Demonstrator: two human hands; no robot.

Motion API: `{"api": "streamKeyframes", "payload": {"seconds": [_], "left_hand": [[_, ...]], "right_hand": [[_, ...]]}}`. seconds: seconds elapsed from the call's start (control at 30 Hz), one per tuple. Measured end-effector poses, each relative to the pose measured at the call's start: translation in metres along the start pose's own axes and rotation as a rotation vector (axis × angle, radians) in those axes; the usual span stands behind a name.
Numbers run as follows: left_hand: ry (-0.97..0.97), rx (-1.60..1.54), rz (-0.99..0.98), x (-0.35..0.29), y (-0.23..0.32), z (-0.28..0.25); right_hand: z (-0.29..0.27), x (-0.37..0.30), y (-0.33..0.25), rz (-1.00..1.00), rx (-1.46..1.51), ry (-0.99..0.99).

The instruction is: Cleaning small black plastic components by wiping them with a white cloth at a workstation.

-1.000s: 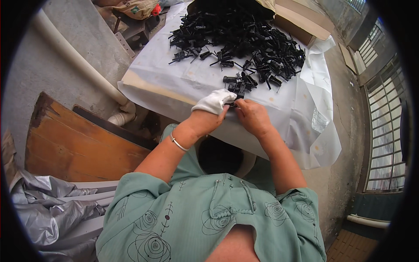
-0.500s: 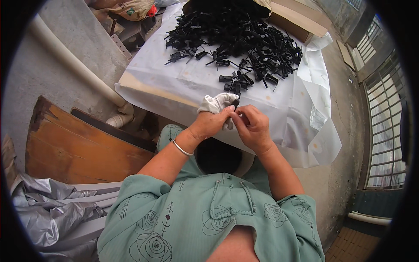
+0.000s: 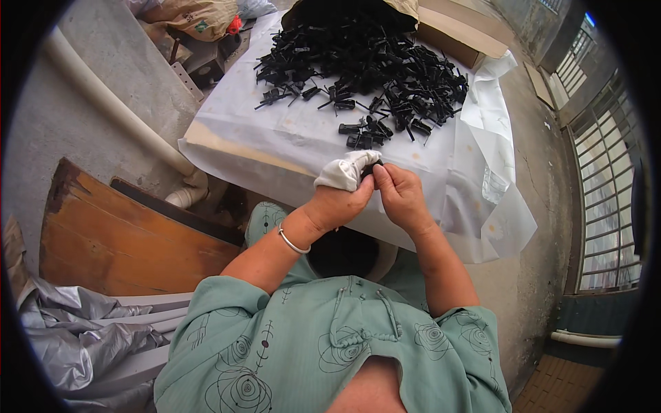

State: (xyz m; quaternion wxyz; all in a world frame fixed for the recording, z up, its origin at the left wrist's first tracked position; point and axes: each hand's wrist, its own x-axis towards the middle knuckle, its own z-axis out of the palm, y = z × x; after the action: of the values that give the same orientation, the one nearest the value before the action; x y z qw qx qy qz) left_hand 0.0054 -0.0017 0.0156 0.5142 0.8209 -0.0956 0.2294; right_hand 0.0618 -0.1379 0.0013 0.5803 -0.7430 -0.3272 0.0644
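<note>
A small black plastic piece (image 3: 370,167) is held between my two hands at the near edge of the table. My left hand (image 3: 342,196) is closed round it, its fingers covered by a white cloth glove (image 3: 337,174) while the thumb is bare. From the right, my bare right hand (image 3: 401,193) pinches the same piece between thumb and forefinger. Most of the piece is hidden by my fingers. Just beyond my hands lie several loose black pieces (image 3: 365,131), and behind them a large heap of similar black plastic parts (image 3: 365,65) with thin prongs.
White plastic sheeting (image 3: 275,134) covers the table and hangs over its edges. A cardboard box (image 3: 461,31) stands at the far right. Below my hands is a dark round container (image 3: 344,255). A wooden board (image 3: 131,234) and a pale pipe (image 3: 117,103) are at left.
My right hand has shifted its pinch and turned more upright beside the left. The gloved fingers now wrap further over the black piece, hiding more of it. The view has moved slightly.
</note>
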Motion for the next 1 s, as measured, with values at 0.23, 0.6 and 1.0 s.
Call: {"api": "streamKeyframes", "payload": {"seconds": [0.23,0.6,1.0], "left_hand": [[-0.055,0.214,-0.015,-0.014,0.002,0.004],[-0.109,-0.682,-0.501,-0.020,0.016,-0.015],[-0.345,-0.409,-0.435,-0.044,0.021,-0.018]], "right_hand": [[0.013,-0.010,0.002,0.185,0.346,0.055],[-0.015,-0.035,0.003,-0.171,-0.056,-0.049],[-0.011,-0.042,-0.013,-0.156,-0.061,-0.106]]}}
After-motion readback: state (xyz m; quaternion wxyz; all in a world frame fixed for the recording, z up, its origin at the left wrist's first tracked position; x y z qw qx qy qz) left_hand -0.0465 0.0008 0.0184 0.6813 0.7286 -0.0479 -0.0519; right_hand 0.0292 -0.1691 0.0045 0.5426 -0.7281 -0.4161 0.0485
